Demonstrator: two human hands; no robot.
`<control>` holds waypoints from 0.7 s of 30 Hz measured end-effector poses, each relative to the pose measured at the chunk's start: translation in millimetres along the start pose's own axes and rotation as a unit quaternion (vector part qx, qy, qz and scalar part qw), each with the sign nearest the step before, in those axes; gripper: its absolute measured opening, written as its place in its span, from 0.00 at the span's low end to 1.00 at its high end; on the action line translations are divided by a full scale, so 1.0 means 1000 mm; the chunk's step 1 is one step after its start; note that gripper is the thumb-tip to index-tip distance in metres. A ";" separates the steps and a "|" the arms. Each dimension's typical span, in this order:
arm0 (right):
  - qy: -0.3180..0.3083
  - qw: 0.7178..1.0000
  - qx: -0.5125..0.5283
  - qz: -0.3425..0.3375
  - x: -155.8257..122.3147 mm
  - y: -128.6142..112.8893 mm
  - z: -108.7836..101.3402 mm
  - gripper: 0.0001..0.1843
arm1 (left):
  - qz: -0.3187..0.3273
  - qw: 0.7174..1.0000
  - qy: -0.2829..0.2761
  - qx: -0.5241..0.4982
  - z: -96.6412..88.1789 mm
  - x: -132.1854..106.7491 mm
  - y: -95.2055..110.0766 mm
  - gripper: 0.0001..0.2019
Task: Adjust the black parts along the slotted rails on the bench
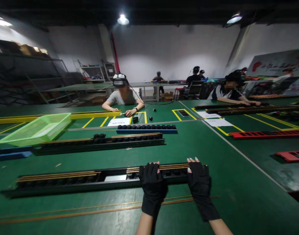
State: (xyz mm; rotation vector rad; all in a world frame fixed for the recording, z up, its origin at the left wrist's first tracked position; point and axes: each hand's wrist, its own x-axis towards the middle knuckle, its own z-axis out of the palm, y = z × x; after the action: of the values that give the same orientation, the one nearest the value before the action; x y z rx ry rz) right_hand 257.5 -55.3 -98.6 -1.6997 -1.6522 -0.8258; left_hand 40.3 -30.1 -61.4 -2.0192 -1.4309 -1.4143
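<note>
Fingers (192, 160) of both black-gloved hands spread over the far edge of a long black rail (66, 186), clamping not discernible; long axis crosswise, most of the rail leftward of the left hand (153, 186), right hand (199, 189) at its right end.

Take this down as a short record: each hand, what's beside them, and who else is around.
Left hand: black fingerless glove, resting on a long black rail with copper-coloured strips
Right hand: matching glove, on the same rail
Beside hands: thin copper-coloured rods on a green work table
Further off: bright green plastic mesh basket
People: co-worker in grey T-shirt across the table
</note>
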 end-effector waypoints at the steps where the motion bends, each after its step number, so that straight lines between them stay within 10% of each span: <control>1: 0.001 1.000 0.003 -0.001 -0.001 0.001 0.000 0.25 | -0.012 1.000 -0.004 -0.005 -0.001 0.000 0.001 0.18; 21: 0.024 0.999 0.025 -0.013 0.007 0.001 -0.005 0.21 | -0.031 0.999 0.008 -0.008 0.005 -0.003 0.000 0.16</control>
State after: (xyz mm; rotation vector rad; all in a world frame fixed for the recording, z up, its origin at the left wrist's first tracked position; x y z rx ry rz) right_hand 258.4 -55.1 -89.4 -1.6157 -1.6518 -0.8238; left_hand 43.1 -28.0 -66.6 -1.9843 -1.4929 -1.4685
